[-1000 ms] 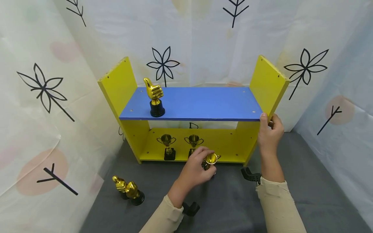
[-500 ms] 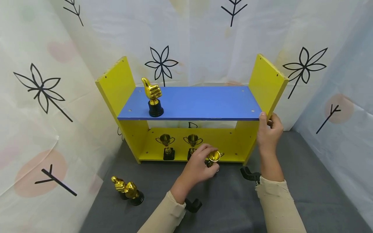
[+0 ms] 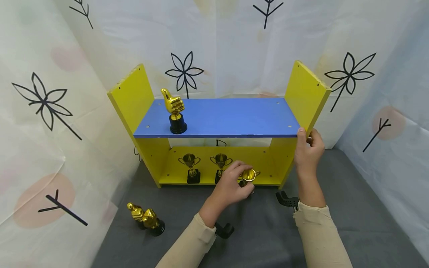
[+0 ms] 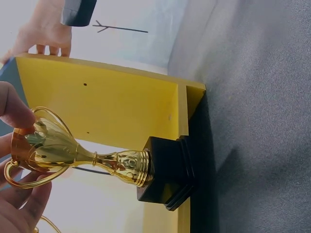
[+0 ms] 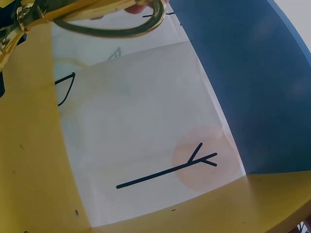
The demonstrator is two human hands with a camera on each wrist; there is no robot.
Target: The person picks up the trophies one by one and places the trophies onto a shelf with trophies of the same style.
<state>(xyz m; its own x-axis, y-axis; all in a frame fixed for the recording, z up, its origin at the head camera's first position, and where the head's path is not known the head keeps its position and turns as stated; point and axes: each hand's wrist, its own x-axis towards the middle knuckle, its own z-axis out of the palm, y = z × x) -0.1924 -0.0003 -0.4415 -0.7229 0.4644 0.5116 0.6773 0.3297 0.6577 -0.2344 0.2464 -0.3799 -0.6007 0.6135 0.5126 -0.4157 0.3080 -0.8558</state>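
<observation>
My left hand point(image 3: 230, 186) holds a gold two-handled trophy cup point(image 3: 249, 175) by its bowl, thumb and fingers around the rim. In the left wrist view the cup's black base point(image 4: 167, 172) overlaps the front edge of the lower yellow shelf point(image 3: 177, 183). Two matching trophy cups point(image 3: 189, 160) point(image 3: 221, 160) stand upright on that shelf, left of the held one. My right hand point(image 3: 309, 154) grips the front edge of the rack's right yellow side panel point(image 3: 306, 96), level with the blue shelf point(image 3: 228, 117); its thumb is in front, its other fingers partly hidden behind.
A gold thumbs-up trophy point(image 3: 175, 108) stands on the blue shelf's left end. Two more gold figure trophies point(image 3: 136, 213) point(image 3: 152, 221) with black bases are close together on the grey cloth point(image 3: 181, 208), front left. Patterned white cloth point(image 3: 241, 48) hangs behind and at both sides.
My left hand has carried the trophy cup a little right and toward the lower shelf. The right hand keeps its grip on the panel. The head view has shifted slightly.
</observation>
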